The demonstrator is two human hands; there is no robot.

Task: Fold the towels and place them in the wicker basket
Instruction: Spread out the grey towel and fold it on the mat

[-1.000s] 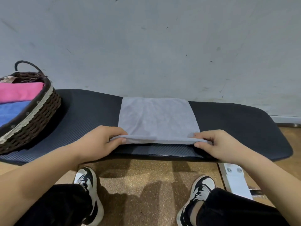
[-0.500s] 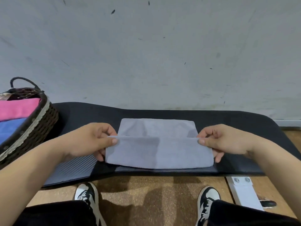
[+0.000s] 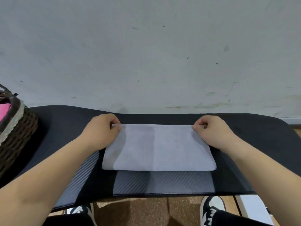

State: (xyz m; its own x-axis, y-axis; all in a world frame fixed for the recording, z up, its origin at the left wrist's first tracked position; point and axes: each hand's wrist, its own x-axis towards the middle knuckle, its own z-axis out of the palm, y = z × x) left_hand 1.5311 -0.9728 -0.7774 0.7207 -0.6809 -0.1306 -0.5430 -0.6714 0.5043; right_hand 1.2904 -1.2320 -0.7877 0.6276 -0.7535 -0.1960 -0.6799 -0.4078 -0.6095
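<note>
Left hand [image 3: 101,132], right hand [image 3: 211,133] pinch towel [image 3: 159,147] | black mat [image 3: 65,123] | scuffed wall [image 3: 146,54]

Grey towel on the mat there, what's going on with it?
A person is folding the grey towel on a black mat. The left hand and the right hand each pinch one far corner, and the towel lies doubled over, flat. A wicker basket at the left edge holds a pink towel.

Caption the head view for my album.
Left hand and right hand pinch the folded grey towel on a black mat.
</note>
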